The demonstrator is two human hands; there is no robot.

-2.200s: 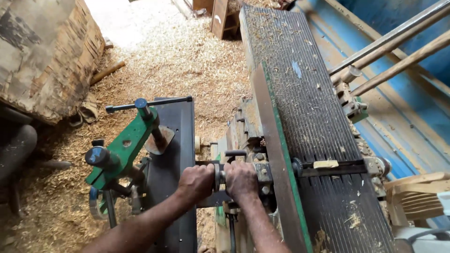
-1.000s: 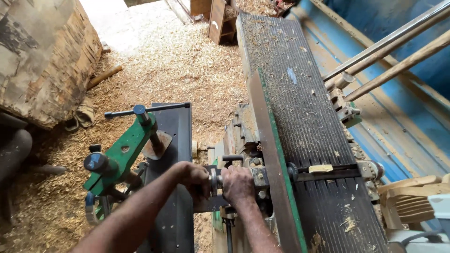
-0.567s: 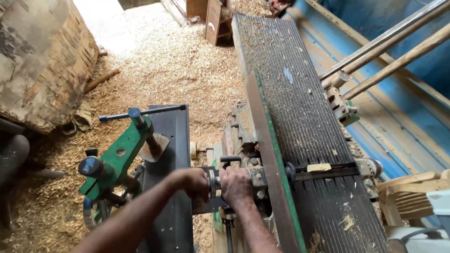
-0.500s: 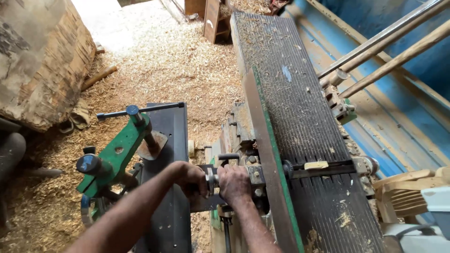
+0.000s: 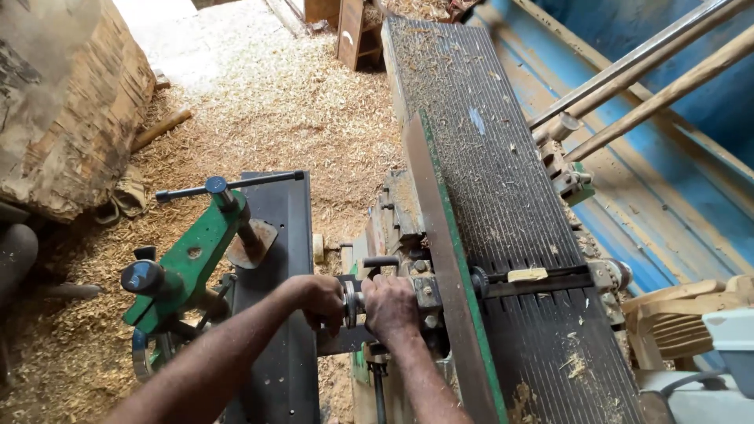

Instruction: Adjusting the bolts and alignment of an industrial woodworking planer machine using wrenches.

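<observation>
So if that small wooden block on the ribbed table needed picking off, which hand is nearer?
Probably the right hand: it grips the fitting beside the table, closer to the wooden block than the left hand.

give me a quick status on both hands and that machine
Left hand and right hand both gripping the small metal handwheel on the side of the planer. Ribbed planer table bare apart from chips. Green clamp left of the hands, clear.

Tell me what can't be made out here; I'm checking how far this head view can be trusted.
- Round metal fitting between the left hand and right hand: mostly covered by the fingers, so its shape and the grip are unclear.
- Long ribbed grey machine table: near end cut by the bottom edge.
- Pale wooden chair: cut by the right edge.
</observation>
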